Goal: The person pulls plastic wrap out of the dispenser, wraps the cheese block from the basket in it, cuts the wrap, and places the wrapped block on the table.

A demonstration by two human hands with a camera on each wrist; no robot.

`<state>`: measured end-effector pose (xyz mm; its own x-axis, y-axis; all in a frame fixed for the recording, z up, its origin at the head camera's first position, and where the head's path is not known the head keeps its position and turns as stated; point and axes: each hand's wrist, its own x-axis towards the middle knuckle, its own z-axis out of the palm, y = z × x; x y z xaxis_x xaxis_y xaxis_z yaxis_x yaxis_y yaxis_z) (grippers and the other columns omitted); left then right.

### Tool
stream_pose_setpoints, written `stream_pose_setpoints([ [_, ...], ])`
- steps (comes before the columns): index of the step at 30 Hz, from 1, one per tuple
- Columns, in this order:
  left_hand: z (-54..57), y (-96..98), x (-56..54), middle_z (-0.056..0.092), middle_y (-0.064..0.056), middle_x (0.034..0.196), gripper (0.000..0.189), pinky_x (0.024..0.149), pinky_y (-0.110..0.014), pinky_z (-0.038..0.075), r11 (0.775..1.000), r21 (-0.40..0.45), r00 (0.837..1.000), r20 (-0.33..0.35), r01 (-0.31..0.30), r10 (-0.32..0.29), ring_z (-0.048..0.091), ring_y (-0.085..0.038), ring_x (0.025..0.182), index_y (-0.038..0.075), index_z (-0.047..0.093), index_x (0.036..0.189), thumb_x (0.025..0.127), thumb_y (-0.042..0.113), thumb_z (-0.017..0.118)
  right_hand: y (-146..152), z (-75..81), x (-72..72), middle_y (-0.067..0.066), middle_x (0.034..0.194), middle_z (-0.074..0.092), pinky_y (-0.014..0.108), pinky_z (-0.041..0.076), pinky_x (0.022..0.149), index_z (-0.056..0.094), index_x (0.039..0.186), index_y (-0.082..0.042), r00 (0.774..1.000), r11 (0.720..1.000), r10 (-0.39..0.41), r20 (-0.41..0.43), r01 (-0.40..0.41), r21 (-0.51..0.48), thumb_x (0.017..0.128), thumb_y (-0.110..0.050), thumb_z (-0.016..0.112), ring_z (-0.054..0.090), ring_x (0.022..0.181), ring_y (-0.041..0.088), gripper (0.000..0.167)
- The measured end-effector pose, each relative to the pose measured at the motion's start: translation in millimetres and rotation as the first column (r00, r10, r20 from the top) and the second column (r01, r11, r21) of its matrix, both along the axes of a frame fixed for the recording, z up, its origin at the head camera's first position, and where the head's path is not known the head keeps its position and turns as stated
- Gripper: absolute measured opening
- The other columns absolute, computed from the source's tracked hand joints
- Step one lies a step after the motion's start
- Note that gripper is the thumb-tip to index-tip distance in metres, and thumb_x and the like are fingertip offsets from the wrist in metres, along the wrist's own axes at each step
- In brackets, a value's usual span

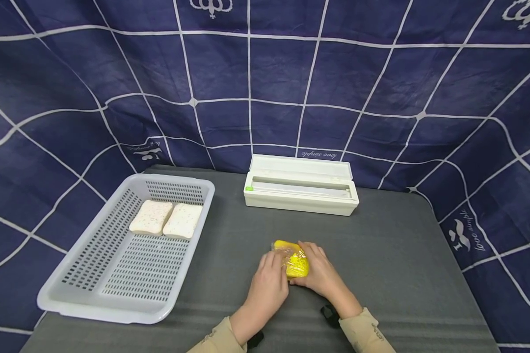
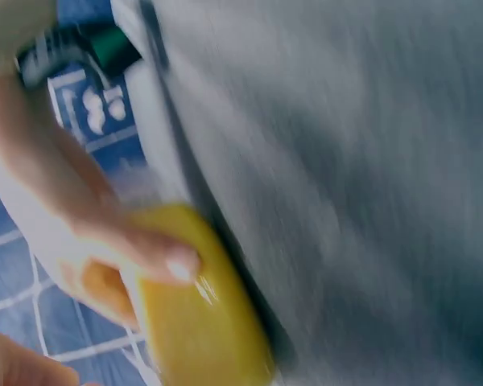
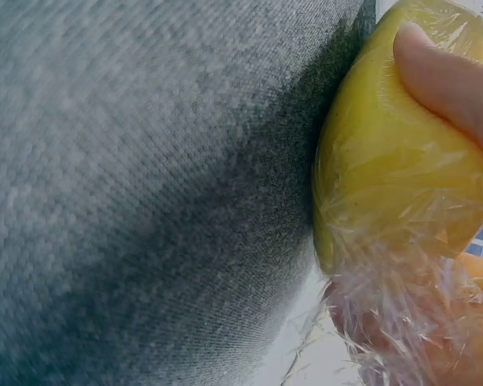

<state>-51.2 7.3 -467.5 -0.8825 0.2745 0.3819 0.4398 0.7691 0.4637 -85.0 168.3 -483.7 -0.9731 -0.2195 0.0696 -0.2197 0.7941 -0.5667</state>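
Note:
A yellow rounded block, wrapped in clear plastic wrap, is held just at the grey table surface. My right hand grips it from the right side, its thumb lying along the near face in both wrist views. My left hand is at the block's left side, fingers curled at the bunched, crumpled end of the wrap. Behind that crinkled film, part of the left hand shows in the right wrist view. The underside of the block is hidden.
A pale plastic basket stands on the left, with two white speckled bread-like slices inside at its far end. At the back of the table sits a white wrap dispenser box, lid raised. Blue checked cloth hangs around.

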Motion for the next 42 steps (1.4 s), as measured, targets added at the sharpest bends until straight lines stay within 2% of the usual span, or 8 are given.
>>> stream_pose_setpoints([
  [5, -3.0, -1.4, -11.3, 0.049, -0.023, 0.145, 0.042, 0.109, -0.049, 0.042, 0.994, -0.095, 0.989, 0.144, 0.048, -0.033, 0.042, -0.038, 0.139, -0.006, 0.055, 0.133, 0.096, 0.014, 0.061, -1, -1.4, 1.3, 0.018, 0.135, 0.055, 0.052, 0.050, 0.095, 0.049, 0.140, 0.002, 1.000, 1.000, 0.002, -0.005, -0.002, 0.014, 0.060, -0.025, 0.096, 0.052, 0.122, 0.036, 0.097],
  [13, -10.0, 5.8, -6.1, 0.027, -0.022, 0.159, 0.057, 0.118, -0.051, 0.028, 0.922, -0.330, 0.952, 0.286, 0.201, -0.105, 0.018, -0.037, 0.151, -0.004, 0.036, 0.149, 0.104, 0.029, 0.047, -1, -3.4, 3.7, 0.018, 0.134, 0.055, 0.051, 0.050, 0.096, 0.050, 0.140, 0.002, 1.000, 1.000, 0.008, -0.001, -0.008, 0.006, 0.063, -0.017, 0.093, 0.052, 0.121, 0.035, 0.090],
  [18, -5.5, -8.5, -13.4, 0.034, -0.023, 0.156, 0.046, 0.114, -0.054, 0.033, 0.987, -0.049, 0.948, 0.289, 0.155, -0.135, 0.028, -0.039, 0.147, -0.001, 0.043, 0.145, 0.102, 0.014, 0.048, -1, -2.5, 3.4, 0.017, 0.136, 0.054, 0.050, 0.051, 0.095, 0.049, 0.141, 0.001, 1.000, 1.000, 0.004, 0.009, -0.005, 0.016, 0.062, -0.024, 0.095, 0.052, 0.121, 0.034, 0.095],
  [22, -0.8, -30.4, -27.9, 0.048, -0.020, 0.145, 0.042, 0.108, -0.053, 0.041, 0.981, 0.193, 0.955, 0.287, 0.016, -0.072, 0.045, -0.038, 0.137, 0.002, 0.052, 0.137, 0.096, 0.008, 0.057, -1, 0.8, 2.6, 0.016, 0.137, 0.053, 0.050, 0.051, 0.094, 0.047, 0.143, -0.001, 1.000, 1.000, 0.004, 0.020, -0.004, 0.029, 0.059, -0.025, 0.096, 0.052, 0.121, 0.034, 0.100],
  [25, -0.1, -47.0, -40.0, 0.050, -0.019, 0.142, 0.049, 0.105, -0.052, 0.044, 0.969, 0.246, 0.910, 0.406, -0.017, -0.088, 0.049, -0.038, 0.131, 0.002, 0.049, 0.140, 0.094, 0.014, 0.063, -1, 3.5, 2.2, 0.017, 0.138, 0.052, 0.051, 0.051, 0.094, 0.046, 0.144, -0.001, 1.000, 0.999, -0.001, 0.031, -0.001, 0.040, 0.060, -0.025, 0.096, 0.051, 0.122, 0.034, 0.100],
  [30, -6.8, -59.4, -54.3, 0.046, -0.021, 0.145, 0.076, 0.107, -0.049, 0.043, 0.950, 0.298, 0.769, 0.585, 0.092, -0.258, 0.047, -0.037, 0.134, -0.001, 0.037, 0.148, 0.089, 0.027, 0.074, 0, 5.1, 0.9, 0.016, 0.139, 0.051, 0.051, 0.051, 0.095, 0.046, 0.144, -0.002, 0.999, 0.999, 0.001, 0.044, -0.003, 0.046, 0.061, -0.026, 0.095, 0.051, 0.123, 0.034, 0.100],
  [33, -10.8, -56.5, -57.8, 0.045, -0.020, 0.146, 0.090, 0.108, -0.048, 0.043, 0.939, 0.319, 0.732, 0.609, 0.129, -0.307, 0.046, -0.034, 0.135, 0.000, 0.031, 0.152, 0.083, 0.028, 0.080, 1, 4.9, -0.2, 0.016, 0.140, 0.051, 0.051, 0.050, 0.095, 0.045, 0.145, -0.002, 0.999, 0.999, 0.009, 0.047, -0.011, 0.042, 0.062, -0.026, 0.095, 0.050, 0.124, 0.034, 0.100],
  [42, -16.8, -41.6, -58.7, 0.037, -0.022, 0.152, 0.110, 0.105, -0.051, 0.043, 0.953, 0.271, 0.761, 0.587, 0.136, -0.275, 0.046, -0.038, 0.133, 0.004, 0.021, 0.156, 0.072, 0.028, 0.089, 6, 7.6, -2.1, 0.018, 0.147, 0.045, 0.055, 0.046, 0.100, 0.039, 0.149, -0.001, 0.995, 0.999, 0.051, 0.088, -0.050, -0.011, 0.063, -0.029, 0.094, 0.046, 0.132, 0.038, 0.106],
])
